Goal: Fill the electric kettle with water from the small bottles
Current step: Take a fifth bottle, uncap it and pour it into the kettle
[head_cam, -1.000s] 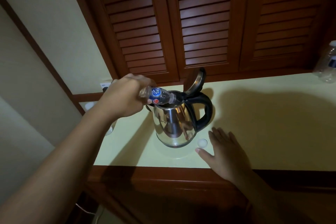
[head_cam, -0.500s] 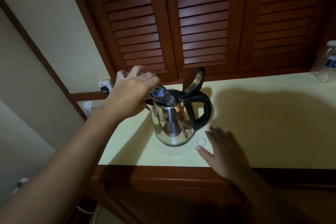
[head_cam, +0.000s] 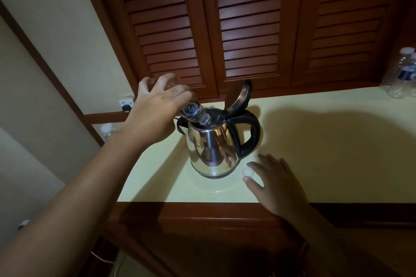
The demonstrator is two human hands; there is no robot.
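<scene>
Centre frame, the left hand [head_cam: 155,112] has its fingers wrapped round the small bottle [head_cam: 194,113], tipped steeply, neck down in the open mouth of the steel kettle [head_cam: 213,146]. The kettle's lid [head_cam: 238,95] stands flipped up behind. The kettle sits on the pale counter [head_cam: 326,141]. Lower right, the right hand [head_cam: 276,182] lies flat on the counter, fingers straight and slightly apart, holding nothing, with the white cap [head_cam: 247,172] just beside its thumb. More bottles [head_cam: 403,74] stand at the far right edge.
</scene>
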